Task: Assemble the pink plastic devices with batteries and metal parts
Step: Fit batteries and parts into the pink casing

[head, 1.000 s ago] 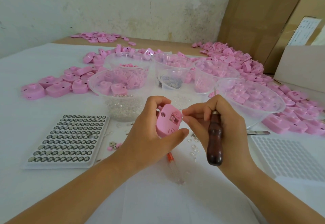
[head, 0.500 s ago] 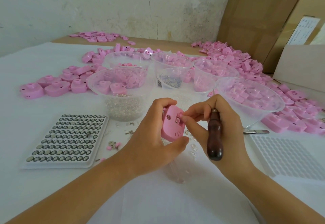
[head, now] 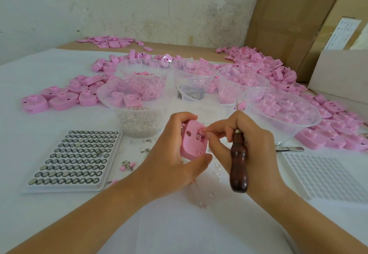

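Left: the left hand (head: 173, 160) is gripping the rounded pink plastic device (head: 191, 144), thumb curling under its lower edge, above the white counter (head: 49, 223).
Right: the right hand (head: 251, 148) is pinching at the device's slot with two fingers (head: 212, 131), the others clutching a dark wooden-handled tool (head: 238, 166).
Room: both are working between the white tray of button batteries (head: 73, 158) and a white grid tray (head: 328, 174), with clear plastic bowls (head: 107, 98) just behind.

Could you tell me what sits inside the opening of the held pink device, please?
A small metal part shows inside the pink device; fingertips of the right hand cover the rest.
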The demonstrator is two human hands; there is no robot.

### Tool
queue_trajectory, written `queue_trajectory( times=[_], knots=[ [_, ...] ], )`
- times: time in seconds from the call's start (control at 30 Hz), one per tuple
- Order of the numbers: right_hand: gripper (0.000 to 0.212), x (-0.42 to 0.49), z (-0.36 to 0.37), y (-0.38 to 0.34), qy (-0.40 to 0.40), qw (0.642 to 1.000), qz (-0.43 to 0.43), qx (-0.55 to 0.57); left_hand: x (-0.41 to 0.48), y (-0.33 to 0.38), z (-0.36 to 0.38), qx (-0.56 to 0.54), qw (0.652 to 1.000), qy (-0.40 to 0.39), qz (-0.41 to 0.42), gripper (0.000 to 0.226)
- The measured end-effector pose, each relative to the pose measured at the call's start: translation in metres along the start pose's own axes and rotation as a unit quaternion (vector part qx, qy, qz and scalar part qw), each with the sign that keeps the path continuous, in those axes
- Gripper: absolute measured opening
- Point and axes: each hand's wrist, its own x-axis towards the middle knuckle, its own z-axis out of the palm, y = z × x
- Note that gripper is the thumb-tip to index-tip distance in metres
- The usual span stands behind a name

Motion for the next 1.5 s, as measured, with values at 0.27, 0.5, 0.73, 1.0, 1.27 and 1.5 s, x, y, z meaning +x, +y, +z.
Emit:
queue_trajectory(
  times=[0.27,0.5,0.73,1.0,1.27,1.5],
  knots=[
    [0.047,0.027,-0.048,0.031,-0.213,0.968,0.084,-0.101,0.003,-0.003,-0.005,-0.01,0.998,0.044,-0.038,0.058],
    [0.044,0.021,-0.042,0.043,-0.27,0.94,0.087,-0.19,0.005,-0.007,-0.004,0.046,0.996,0.052,-0.061,0.06],
    [0.041,0.032,-0.073,0.039,-0.301,0.924,0.118,-0.206,0.006,-0.008,-0.007,0.048,0.993,0.097,-0.043,0.058],
    [0.036,0.03,-0.09,0.024,-0.414,0.825,0.203,-0.327,0.006,-0.011,-0.004,0.059,0.994,0.09,-0.037,0.058],
    [0.037,0.026,-0.086,0.022,-0.442,0.783,0.232,-0.371,0.005,-0.009,-0.004,0.049,0.994,0.084,-0.048,0.059],
    [0.035,0.027,-0.075,0.018,-0.361,0.863,0.154,-0.319,0.005,-0.009,-0.004,0.044,0.996,0.069,-0.036,0.06]
  ],
)
